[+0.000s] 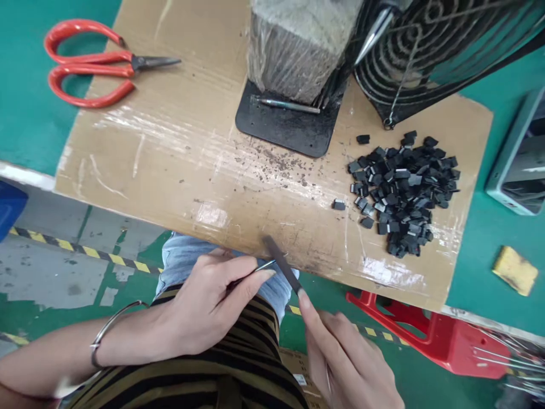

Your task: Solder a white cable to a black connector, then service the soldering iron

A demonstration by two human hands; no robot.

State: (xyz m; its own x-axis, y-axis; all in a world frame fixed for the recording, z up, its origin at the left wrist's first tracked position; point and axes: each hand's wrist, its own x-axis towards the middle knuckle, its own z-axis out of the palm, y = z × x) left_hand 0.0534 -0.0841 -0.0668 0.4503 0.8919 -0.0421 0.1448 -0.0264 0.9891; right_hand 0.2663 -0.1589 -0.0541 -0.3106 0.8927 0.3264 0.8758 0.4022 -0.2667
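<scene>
Near the table's front edge, my left hand (217, 301) pinches a slim metal rod with a tapered end, like a soldering iron tip (267, 264); most of it is hidden by my fingers. My right hand (344, 355) grips a dark flat file (283, 264), index finger stretched along it. The file's blade crosses the rod's tapered end and appears to touch it. A similar metal rod (289, 105) lies on a black base plate (285, 133) beyond my hands. Dark crumbs (281, 165) are scattered on the cardboard (170, 165) between plate and hands.
Red-handled scissors (93, 63) lie at the left. A grey wrapped block (298, 51) stands on the plate, beside a soldering iron (374, 35) and black fan (409, 62). Small black connectors (400, 187) are heaped at right, near a yellow sponge (515, 270). Below is red plastic (460, 346).
</scene>
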